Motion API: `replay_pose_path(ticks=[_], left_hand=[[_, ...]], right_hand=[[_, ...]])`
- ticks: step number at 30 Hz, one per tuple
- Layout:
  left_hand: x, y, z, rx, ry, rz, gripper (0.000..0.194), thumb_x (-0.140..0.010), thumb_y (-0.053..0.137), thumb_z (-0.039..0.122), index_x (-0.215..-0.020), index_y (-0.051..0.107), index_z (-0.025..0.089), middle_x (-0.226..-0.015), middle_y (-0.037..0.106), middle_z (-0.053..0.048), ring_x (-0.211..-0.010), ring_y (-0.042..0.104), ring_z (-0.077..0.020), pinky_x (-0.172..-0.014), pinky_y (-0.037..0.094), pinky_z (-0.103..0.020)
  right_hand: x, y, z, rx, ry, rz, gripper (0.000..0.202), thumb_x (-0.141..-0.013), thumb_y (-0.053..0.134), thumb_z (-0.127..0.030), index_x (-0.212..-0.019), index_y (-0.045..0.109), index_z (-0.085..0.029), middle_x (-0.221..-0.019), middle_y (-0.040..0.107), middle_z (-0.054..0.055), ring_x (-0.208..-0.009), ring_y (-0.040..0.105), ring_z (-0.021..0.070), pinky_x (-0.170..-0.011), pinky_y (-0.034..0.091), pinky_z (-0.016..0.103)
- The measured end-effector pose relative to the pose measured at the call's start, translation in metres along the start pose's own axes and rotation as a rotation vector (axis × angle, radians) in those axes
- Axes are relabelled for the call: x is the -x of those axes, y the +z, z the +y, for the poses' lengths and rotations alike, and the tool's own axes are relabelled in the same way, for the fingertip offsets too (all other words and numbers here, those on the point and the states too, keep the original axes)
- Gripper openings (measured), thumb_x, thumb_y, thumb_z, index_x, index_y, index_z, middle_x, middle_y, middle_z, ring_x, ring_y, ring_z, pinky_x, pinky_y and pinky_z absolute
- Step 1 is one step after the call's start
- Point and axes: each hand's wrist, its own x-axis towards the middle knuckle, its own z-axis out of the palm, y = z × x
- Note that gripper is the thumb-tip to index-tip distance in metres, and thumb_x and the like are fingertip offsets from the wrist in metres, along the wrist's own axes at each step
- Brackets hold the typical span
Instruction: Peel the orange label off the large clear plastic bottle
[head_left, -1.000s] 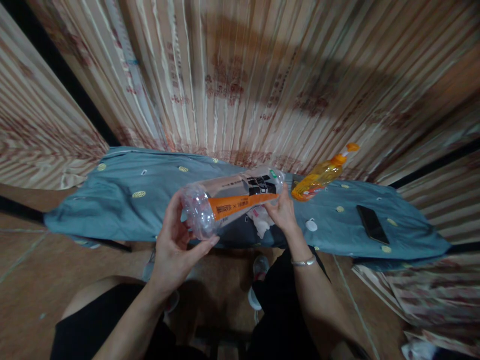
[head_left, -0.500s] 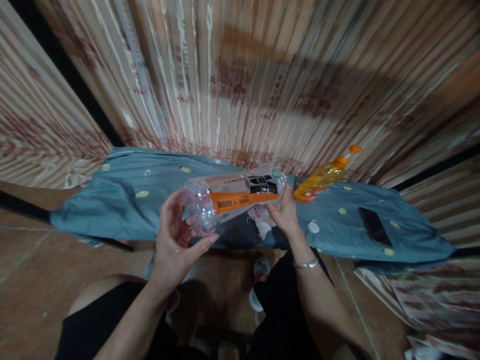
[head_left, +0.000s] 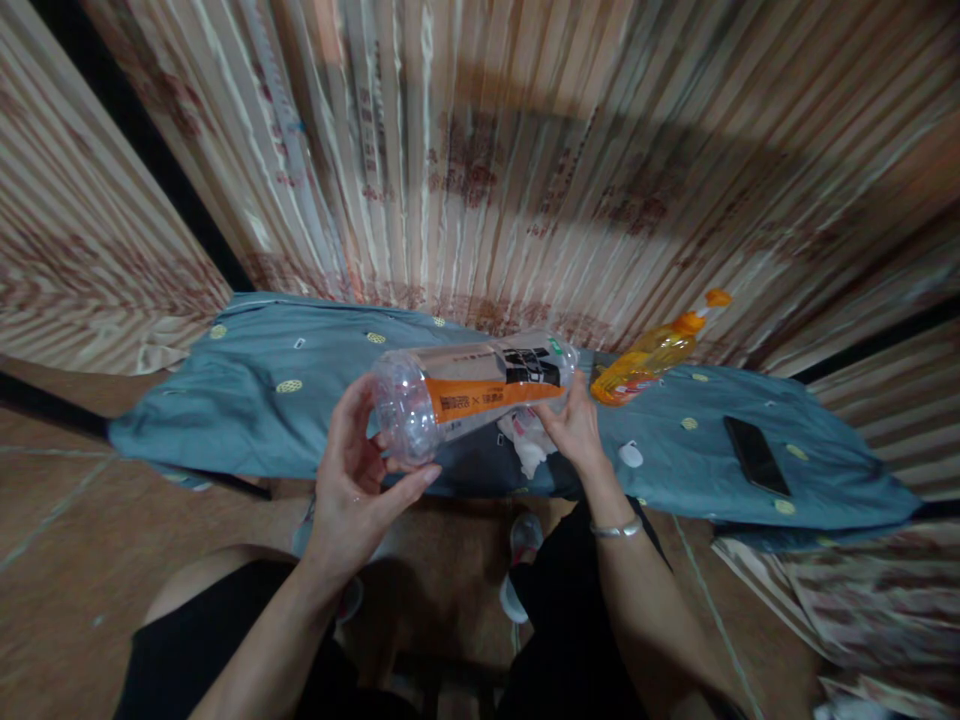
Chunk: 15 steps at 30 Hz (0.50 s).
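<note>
A clear plastic bottle (head_left: 480, 390) with an orange and black label lies sideways in the air between my hands, above the cloth-covered table. Its ridged base end rests in my left hand (head_left: 360, 470), whose fingers and thumb curve round it. At the other end, my right hand (head_left: 574, 425) grips the bottle near its neck; that end is partly hidden by the fingers. Below the bottle, beside my right hand, lies a crumpled white tissue or wrapper (head_left: 531, 445). An orange-capped pump bottle (head_left: 645, 365) of yellow liquid stands just right of my right hand.
The table's blue-grey cloth (head_left: 225, 400) has yellow patterns. A small white round object (head_left: 630, 454) and a black phone (head_left: 756, 455) lie on its right half. Behind hangs a striped curtain (head_left: 480, 180), and dark poles (head_left: 172, 190) stand at the sides.
The whole view has shifted slightly, moving things a little to the right in the picture. Both hands keep the same hold on the bottle, with almost no change in its tilt.
</note>
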Motion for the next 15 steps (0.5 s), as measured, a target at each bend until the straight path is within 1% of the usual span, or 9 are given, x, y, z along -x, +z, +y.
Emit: replay_pose_path(ticks=[5, 9, 12, 15], left_hand=[[0.0001, 0.0010, 0.0018, 0.005, -0.012, 0.004, 0.091, -0.061, 0.094, 0.023, -0.141, 0.055, 0.037, -0.155, 0.048, -0.010, -0.104, 0.072, -0.0270, -0.064, 0.066, -0.027], [0.0007, 0.0008, 0.0012, 0.009, -0.007, 0.011, 0.093, -0.059, 0.095, 0.021, -0.141, 0.055, 0.039, -0.155, 0.048, -0.009, -0.105, 0.072, -0.0263, -0.067, 0.066, -0.028], [0.0009, 0.0005, 0.0011, 0.004, -0.008, 0.002, 0.093, -0.060, 0.095, 0.023, -0.142, 0.054, 0.038, -0.157, 0.046, -0.010, -0.105, 0.072, -0.0266, -0.066, 0.066, -0.028], [0.0012, 0.0001, 0.0011, 0.003, -0.013, -0.013, 0.093, -0.061, 0.094, 0.021, -0.143, 0.052, 0.038, -0.158, 0.044, -0.010, -0.104, 0.072, -0.0265, -0.065, 0.066, -0.028]], right_hand=[[-0.0003, -0.0007, -0.0013, -0.014, 0.011, -0.003, 0.062, -0.083, 0.063, -0.055, -0.131, 0.047, -0.020, -0.115, 0.069, 0.015, -0.099, 0.069, 0.0334, -0.088, 0.055, 0.052], [-0.0007, -0.0016, -0.0025, -0.015, 0.024, -0.025, 0.064, -0.084, 0.061, -0.057, -0.132, 0.046, -0.018, -0.117, 0.068, 0.017, -0.101, 0.069, 0.0345, -0.088, 0.055, 0.053], [-0.0010, -0.0015, -0.0023, -0.010, 0.013, -0.009, 0.063, -0.084, 0.062, -0.059, -0.131, 0.048, -0.018, -0.113, 0.069, 0.016, -0.096, 0.070, 0.0336, -0.085, 0.057, 0.052], [-0.0011, -0.0010, -0.0017, -0.010, 0.020, -0.011, 0.066, -0.084, 0.063, -0.058, -0.133, 0.046, -0.017, -0.113, 0.070, 0.017, -0.098, 0.071, 0.0345, -0.085, 0.057, 0.053]])
